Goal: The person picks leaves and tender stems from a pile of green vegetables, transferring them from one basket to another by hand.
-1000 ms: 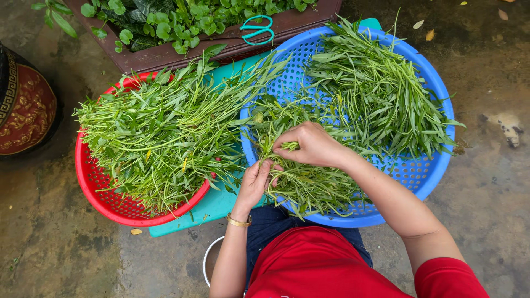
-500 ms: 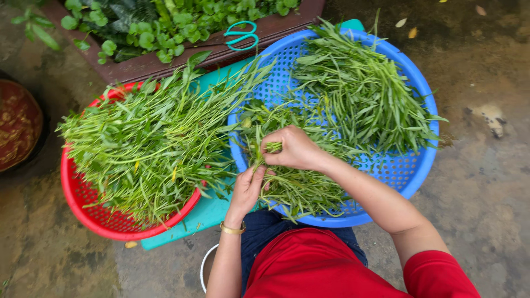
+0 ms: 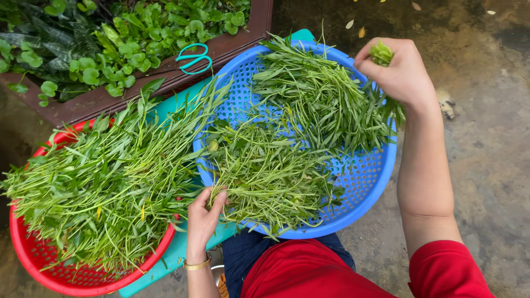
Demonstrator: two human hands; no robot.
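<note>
Over two baskets | our right hand (image 3: 400, 69) clamps one green bunch (image 3: 382, 53) above blue basket (image 3: 364, 182) | left hand (image 3: 203, 221), fingers loosely apart, touches greens (image 3: 265, 176) | one red basket (image 3: 38, 259) left

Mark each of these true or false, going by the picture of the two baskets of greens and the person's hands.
1. The right hand holds a small bunch of green stems above the blue basket's far rim. True.
2. The left hand grips the scissors. False: the teal scissors lie untouched on the planter's edge; the left hand rests on greens at the blue basket's near side.
3. The red basket is piled with leafy greens. True.
4. The blue basket holds no greens. False: it holds two heaps.
5. A gold bracelet sits on the left wrist. True.
</note>
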